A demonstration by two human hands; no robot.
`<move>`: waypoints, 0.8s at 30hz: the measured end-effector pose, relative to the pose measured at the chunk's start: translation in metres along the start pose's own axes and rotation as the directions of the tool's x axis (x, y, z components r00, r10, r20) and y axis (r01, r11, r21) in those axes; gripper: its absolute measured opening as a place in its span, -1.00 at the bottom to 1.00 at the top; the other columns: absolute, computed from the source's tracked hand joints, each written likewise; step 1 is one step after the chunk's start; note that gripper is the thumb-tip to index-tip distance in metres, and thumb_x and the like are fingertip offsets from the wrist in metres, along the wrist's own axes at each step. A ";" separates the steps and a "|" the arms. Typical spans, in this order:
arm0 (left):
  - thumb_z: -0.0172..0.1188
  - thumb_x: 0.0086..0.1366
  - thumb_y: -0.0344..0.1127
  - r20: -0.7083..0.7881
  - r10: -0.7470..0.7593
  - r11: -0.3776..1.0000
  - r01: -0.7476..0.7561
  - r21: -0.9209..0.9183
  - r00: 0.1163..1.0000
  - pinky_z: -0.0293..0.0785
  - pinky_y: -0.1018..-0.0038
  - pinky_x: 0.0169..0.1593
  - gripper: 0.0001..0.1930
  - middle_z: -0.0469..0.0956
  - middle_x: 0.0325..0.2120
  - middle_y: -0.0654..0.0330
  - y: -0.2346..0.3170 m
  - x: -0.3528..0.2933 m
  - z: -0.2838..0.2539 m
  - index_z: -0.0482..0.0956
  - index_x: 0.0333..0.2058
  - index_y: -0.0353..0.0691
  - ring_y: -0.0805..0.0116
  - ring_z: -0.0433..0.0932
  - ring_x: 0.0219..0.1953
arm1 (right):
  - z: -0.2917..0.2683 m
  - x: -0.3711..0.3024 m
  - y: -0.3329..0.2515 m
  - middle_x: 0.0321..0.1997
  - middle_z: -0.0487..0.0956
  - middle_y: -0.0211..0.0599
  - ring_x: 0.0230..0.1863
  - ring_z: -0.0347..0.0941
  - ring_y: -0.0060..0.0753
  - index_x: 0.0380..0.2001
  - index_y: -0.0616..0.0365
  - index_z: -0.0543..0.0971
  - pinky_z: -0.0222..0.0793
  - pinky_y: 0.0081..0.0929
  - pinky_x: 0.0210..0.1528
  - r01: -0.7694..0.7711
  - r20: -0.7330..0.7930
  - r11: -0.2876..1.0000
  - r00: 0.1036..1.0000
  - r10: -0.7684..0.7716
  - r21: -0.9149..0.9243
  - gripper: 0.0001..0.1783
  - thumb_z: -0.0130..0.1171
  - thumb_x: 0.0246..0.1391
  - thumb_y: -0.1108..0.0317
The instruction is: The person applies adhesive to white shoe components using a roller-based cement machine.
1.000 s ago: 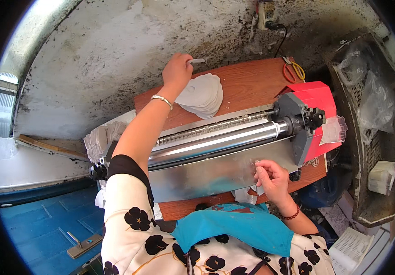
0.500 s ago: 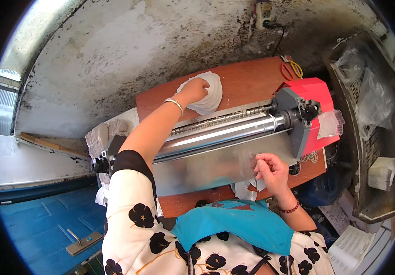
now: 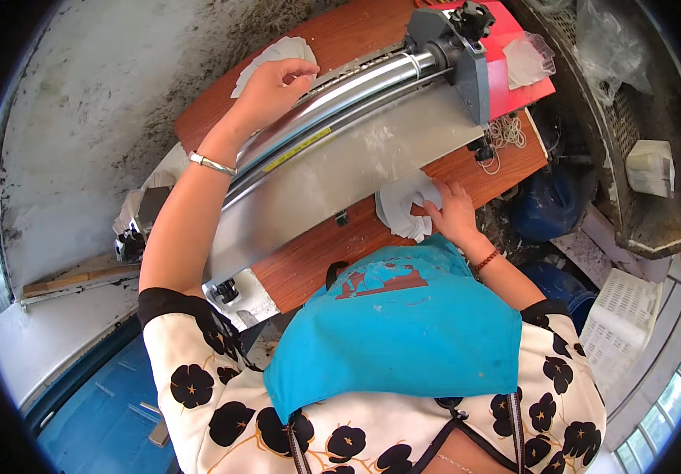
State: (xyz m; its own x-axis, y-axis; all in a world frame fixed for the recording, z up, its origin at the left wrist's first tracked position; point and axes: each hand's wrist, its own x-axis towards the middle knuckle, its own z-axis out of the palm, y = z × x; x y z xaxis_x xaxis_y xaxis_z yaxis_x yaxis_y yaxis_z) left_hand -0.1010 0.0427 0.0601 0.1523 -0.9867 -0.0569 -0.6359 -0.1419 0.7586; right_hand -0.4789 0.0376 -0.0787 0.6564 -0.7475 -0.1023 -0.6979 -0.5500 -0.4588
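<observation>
Two hands well apart, plate edge between

Soft daylight fills the room well enough, brightest at the window panes low on the right. A hard white glare runs along the steel roller, while the metal plate gives a hazier sheen. Shadow gathers round the blue drum. The middle looks fairly crisp; straight edges bow toward a black, rounded rim.
</observation>
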 end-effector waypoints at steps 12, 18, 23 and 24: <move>0.05 0.17 -0.33 -0.025 0.011 0.999 -0.013 -0.052 1.000 0.41 0.52 -0.20 -0.73 0.58 -0.39 0.15 0.029 -0.029 0.012 0.55 -0.20 -0.35 0.44 0.50 -0.35 | 0.028 0.010 -0.007 -0.14 0.42 -0.13 -0.07 0.31 -0.05 -0.06 -0.05 0.49 0.20 -0.12 -0.09 -0.092 -0.060 0.986 0.995 0.084 -0.141 -0.53 0.21 -0.12 0.15; 0.04 0.16 -0.33 -0.066 -0.007 0.998 0.003 -0.059 0.998 0.41 0.52 -0.22 -0.73 0.58 -0.42 0.15 0.030 -0.032 0.014 0.55 -0.21 -0.34 0.46 0.49 -0.38 | 0.023 0.010 -0.019 -0.17 0.43 -0.18 -0.11 0.32 -0.06 -0.11 -0.03 0.50 0.20 -0.19 -0.12 0.005 -0.123 0.992 0.992 -0.020 -0.124 -0.56 0.23 -0.18 0.30; 0.04 0.15 -0.34 -0.076 -0.009 0.999 0.005 -0.048 0.997 0.41 0.52 -0.21 -0.72 0.58 -0.42 0.14 0.030 -0.032 0.013 0.55 -0.20 -0.33 0.45 0.50 -0.38 | 0.029 0.000 -0.012 -0.19 0.44 -0.23 -0.13 0.32 -0.08 -0.25 0.03 0.50 0.20 -0.19 -0.14 0.103 -0.184 0.993 0.976 -0.113 -0.062 -0.63 0.23 -0.26 0.39; 0.03 0.14 -0.33 -0.084 -0.005 0.999 0.001 -0.046 0.996 0.41 0.52 -0.20 -0.72 0.58 -0.42 0.14 0.030 -0.032 0.014 0.55 -0.20 -0.33 0.45 0.50 -0.38 | 0.029 -0.002 -0.011 -0.20 0.44 -0.24 -0.13 0.33 -0.08 -0.29 0.04 0.49 0.21 -0.18 -0.15 0.130 -0.185 0.990 0.973 -0.138 -0.053 -0.66 0.22 -0.28 0.41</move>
State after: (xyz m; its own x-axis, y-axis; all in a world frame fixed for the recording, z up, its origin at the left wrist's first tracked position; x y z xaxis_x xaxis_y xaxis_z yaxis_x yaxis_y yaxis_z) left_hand -0.1352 0.0694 0.0756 0.2186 -0.9758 -0.0061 -0.6002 -0.1394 0.7876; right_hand -0.4643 0.0560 -0.0992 0.6819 -0.7203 0.1268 -0.6205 -0.6615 -0.4211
